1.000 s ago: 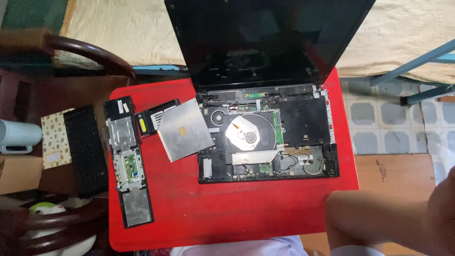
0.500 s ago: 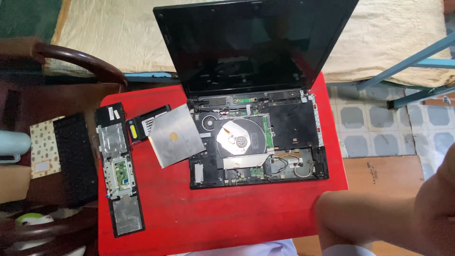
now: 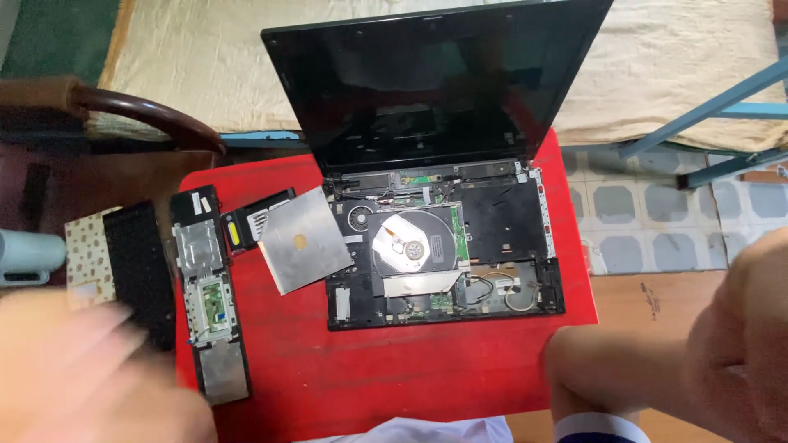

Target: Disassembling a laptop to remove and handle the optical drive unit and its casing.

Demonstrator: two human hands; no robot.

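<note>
Single head-worn view, aimed steeply downward

The red table (image 3: 394, 385) and opened laptop (image 3: 443, 246) are seen from above at close range; no second view is provided.

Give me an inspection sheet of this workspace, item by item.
Surface: small red table, bare along its front edge.
Job's things: opened black laptop base, keyboard removed, silver disc drive exposed, dark screen upright.
Clutter: square grey metal cover plate leaning on the base's left edge; long black palm-rest panel; black keyboard off the table's left side.
Hands: left hand blurred, over the lower left corner, grip unclear; right hand at lower right, holding nothing visible.
Cables: thin wires inside the base.
Surroundings: tiled floor, beige mattress, wooden chair.
</note>
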